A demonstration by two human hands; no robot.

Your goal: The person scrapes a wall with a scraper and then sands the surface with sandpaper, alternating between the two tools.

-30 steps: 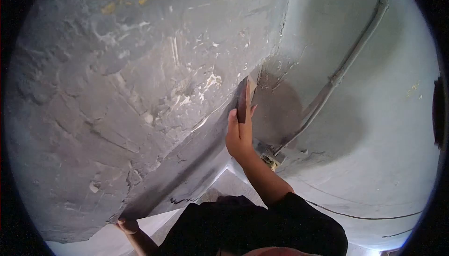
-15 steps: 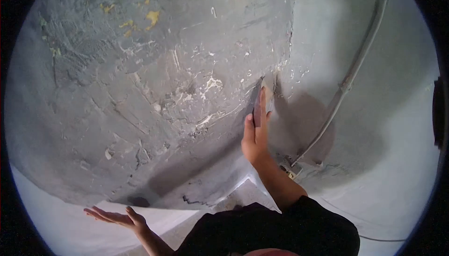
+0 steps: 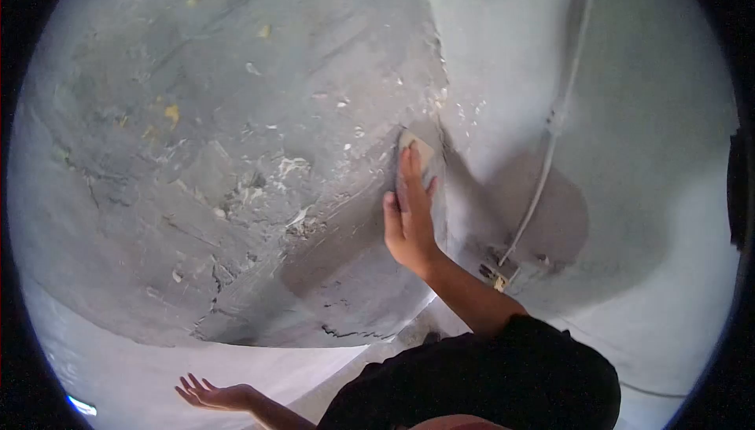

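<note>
While the right forearm [image 3: 472, 296] slants up and inward from the black sleeve [image 3: 543, 343], the right hand [image 3: 410, 226] lies back-outward with its fingers stretched long over a pale flat block [image 3: 422, 147], grasping it against the rough wall [image 3: 236, 155]. The block's light end shows just past those fingertips, with the thumb set apart at its left side. Right of these fingers runs a thin conduit [image 3: 543, 170]. Far down and left of them, the left hand [image 3: 216, 396] hangs palm-up, fingers released, splayed and slightly curled.
</note>
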